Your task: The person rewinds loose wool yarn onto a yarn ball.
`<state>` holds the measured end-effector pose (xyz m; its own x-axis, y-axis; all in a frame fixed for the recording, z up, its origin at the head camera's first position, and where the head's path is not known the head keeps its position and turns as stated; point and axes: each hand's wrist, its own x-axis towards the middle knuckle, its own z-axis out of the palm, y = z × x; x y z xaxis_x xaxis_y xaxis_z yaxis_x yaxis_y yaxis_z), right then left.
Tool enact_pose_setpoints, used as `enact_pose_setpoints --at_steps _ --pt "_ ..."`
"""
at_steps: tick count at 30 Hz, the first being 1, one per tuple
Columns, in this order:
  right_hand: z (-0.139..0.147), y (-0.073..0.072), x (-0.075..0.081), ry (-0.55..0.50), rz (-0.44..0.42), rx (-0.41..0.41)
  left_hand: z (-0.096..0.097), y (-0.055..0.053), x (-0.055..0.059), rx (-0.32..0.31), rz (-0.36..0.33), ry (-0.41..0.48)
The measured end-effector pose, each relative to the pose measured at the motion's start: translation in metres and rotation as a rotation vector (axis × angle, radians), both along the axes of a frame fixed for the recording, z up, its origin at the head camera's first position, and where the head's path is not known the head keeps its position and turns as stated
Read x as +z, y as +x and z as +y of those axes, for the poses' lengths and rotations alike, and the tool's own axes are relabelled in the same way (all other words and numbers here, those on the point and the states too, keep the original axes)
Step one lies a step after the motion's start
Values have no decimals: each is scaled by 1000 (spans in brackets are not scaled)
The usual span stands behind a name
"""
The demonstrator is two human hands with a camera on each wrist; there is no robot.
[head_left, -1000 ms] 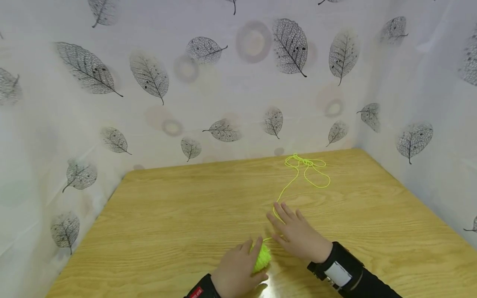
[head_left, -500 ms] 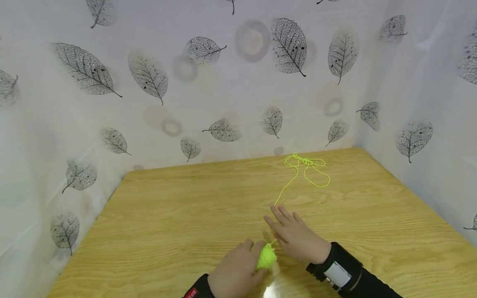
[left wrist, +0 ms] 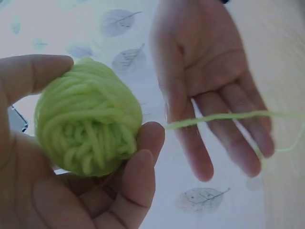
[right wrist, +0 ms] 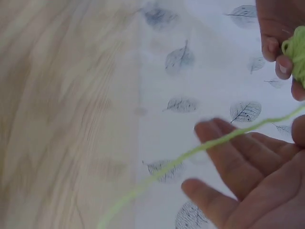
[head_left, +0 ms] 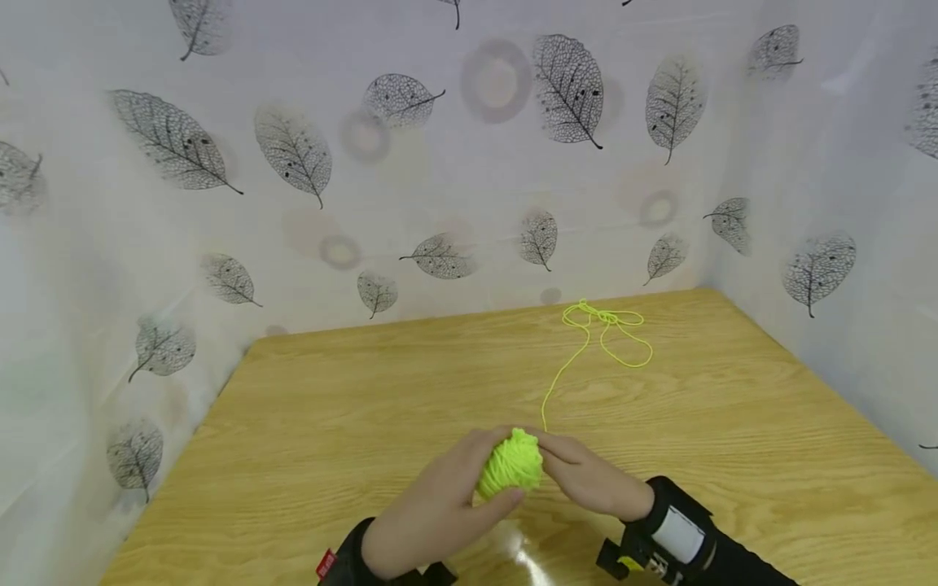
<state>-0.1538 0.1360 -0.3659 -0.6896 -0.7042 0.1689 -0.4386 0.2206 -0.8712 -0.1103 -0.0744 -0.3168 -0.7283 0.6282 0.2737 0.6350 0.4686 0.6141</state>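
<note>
One leaf-print curtain [head_left: 447, 179] wraps the back and sides of a wood table [head_left: 396, 382]. Over its near part, the left hand [head_left: 440, 496] has thumb and fingers curled round a neon ball [head_left: 513, 464] of yarn; the right hand [head_left: 589, 480] is just beside it, fingers straight and spread. Ball should be light, squishy and grippy, so I'd cup its sides loosely. Strand [head_left: 565, 370] crosses those straight fingers, looks limp and snaggy. White patch [head_left: 679, 534] at the right wrist: no legible text. Red tag [head_left: 326, 563] at the left: writing too small to read.
</note>
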Motion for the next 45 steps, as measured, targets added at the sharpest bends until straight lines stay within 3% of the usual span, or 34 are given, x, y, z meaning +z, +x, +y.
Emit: enact_pose_setpoints --at_steps 3,7,11,16,22,26,32,35,39,45 --pt "-1 1 2 -105 -114 67 -2 0 9 19 -40 47" --pt "-5 2 3 -190 -141 150 -7 -1 15 73 -57 123" --pt "-7 5 3 -169 -118 99 -12 -5 19 164 -58 213" --pt "-9 9 0 -136 29 65 -15 -12 20 301 -35 298" --pt "-13 15 0 -19 195 50 -16 -21 14 403 18 333" --pt "-14 20 2 64 306 55 -16 -26 8 484 106 312" --pt "-15 27 9 108 425 81 -14 -34 -2 582 165 208" --pt "-13 29 14 69 467 88 -14 -38 -7 575 200 155" --pt "-5 29 23 -6 519 62 -14 -41 -12 506 203 102" --pt "9 29 38 -114 529 9 -14 -43 -13 306 57 49"
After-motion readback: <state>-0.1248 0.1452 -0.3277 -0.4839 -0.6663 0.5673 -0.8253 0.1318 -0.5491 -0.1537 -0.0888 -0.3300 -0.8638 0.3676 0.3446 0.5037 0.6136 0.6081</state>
